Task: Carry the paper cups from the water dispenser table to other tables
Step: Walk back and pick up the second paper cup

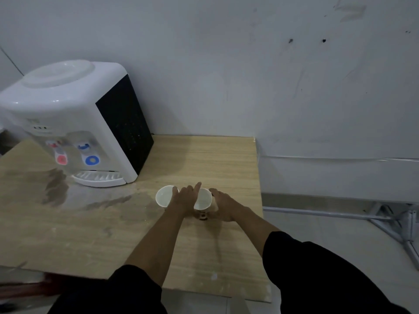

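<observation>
Two white paper cups stand upright side by side on the wooden table [95,234], in front and to the right of the water dispenser [68,114]. My left hand [184,197] lies between them with fingers spread. One finger touches the near rim of the left paper cup [163,196], and another points along the left edge of the right paper cup [203,199]. My right hand [224,206] wraps around the right side of the right paper cup, thumb at its rim. The lower part of that cup is partly hidden by my hands.
The dispenser has a red tap, a blue tap and a drip tray [98,177]. Wet patches [56,186] spread on the table before it. The table's right edge [260,200] is close to my right hand. A metal stand [396,225] is on the floor at the right.
</observation>
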